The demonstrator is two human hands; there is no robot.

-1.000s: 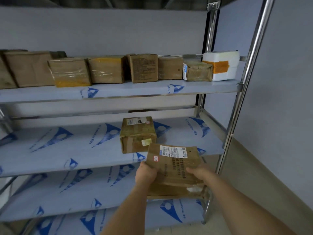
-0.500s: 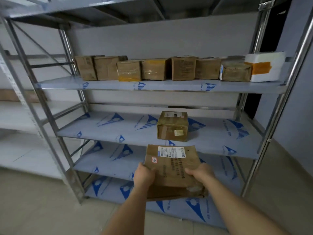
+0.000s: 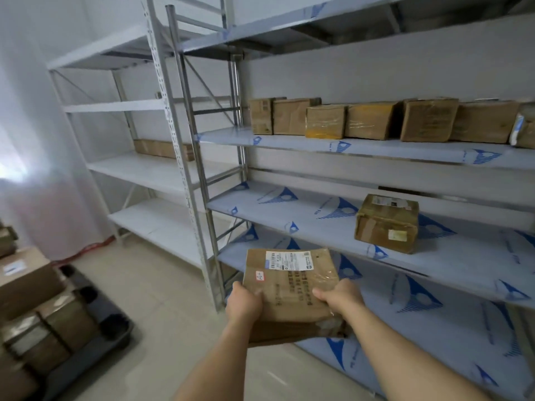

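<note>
1. A flat cardboard parcel [image 3: 289, 296] is held in the air low in the view, just in front of the steel rack [image 3: 275, 215], with its top face tilted toward the camera.
2. The left hand [image 3: 243, 303] is clamped on the parcel's near-left corner, at about 8 o'clock of the parcel. The thumb is laid on the top face and the fingers are hidden underneath.
3. The right hand [image 3: 340, 296] is clamped on the near-right edge, at about 4 o'clock. The thumb is pressed on top and the fingers are tucked out of sight below.
4. The parcel is thus carried between the 2 hands, with most of it projecting away from them toward 12 o'clock.
5. A white shipping label [image 3: 289, 261] is seen at the parcel's 12 o'clock edge and a small red-bordered sticker [image 3: 260, 275] at 10 o'clock. Both are clear of the thumbs.
6. 1 taped box [image 3: 386, 224] is set on the middle shelf at 2 o'clock of the parcel, well apart from it.
7. A row of boxes [image 3: 373, 120] is lined up on the shelf above, at 1 o'clock.
8. A white rack [image 3: 144, 172] bearing a flat carton [image 3: 162, 149] is seen at 10 o'clock.
9. A dark cart [image 3: 115, 328] loaded with cartons is seen at 8 o'clock.
</note>
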